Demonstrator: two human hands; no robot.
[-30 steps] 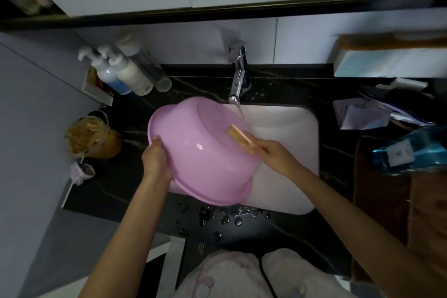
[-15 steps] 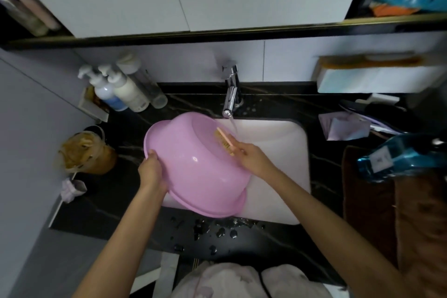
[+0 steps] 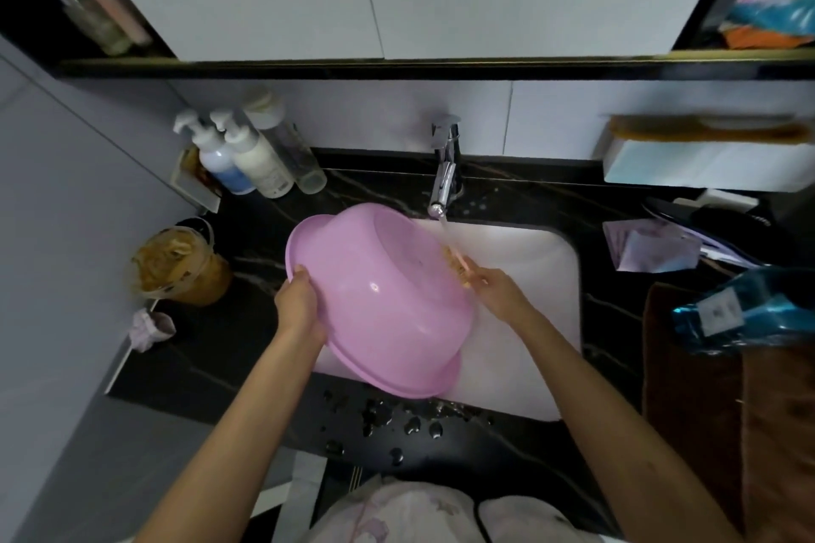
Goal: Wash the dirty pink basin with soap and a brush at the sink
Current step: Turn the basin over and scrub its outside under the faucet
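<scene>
Basin: pink basin (image 3: 379,300) held tilted over the left part of the white sink (image 3: 529,322), underside facing the camera, rim (image 3: 308,234) turned toward the left and the near edge; lower rim hangs over the sink's front edge
Left hand: left hand (image 3: 300,309) grips the basin's left rim; fingers (image 3: 302,276) curled together over the rim edge, clamped on it, palm against the outer wall
Right hand: right hand (image 3: 496,291) at the basin's right side, over the sink; fingers closed together around the brush handle, thumb side partly hidden
Brush: brush (image 3: 458,265) small, pinkish handle with yellowish bristles, blurred; bristle end lies against the basin's bottom face near its right edge
Tap: chrome tap (image 3: 443,176) behind the sink, running; thin stream (image 3: 445,229) falls onto the brush and the basin's edge
Counter: black counter (image 3: 247,344) around the sink, water drops (image 3: 397,419) scattered on the front strip below the basin
Left of sink: pump bottles (image 3: 238,154) grouped at the back corner; clear tub (image 3: 176,269) with brownish contents nearer, well apart from the basin
Right of sink: blue bag (image 3: 749,313) on a brown cloth (image 3: 705,410); papers (image 3: 648,247) behind
Soap: cannot tell whether suds are on the basin
</scene>
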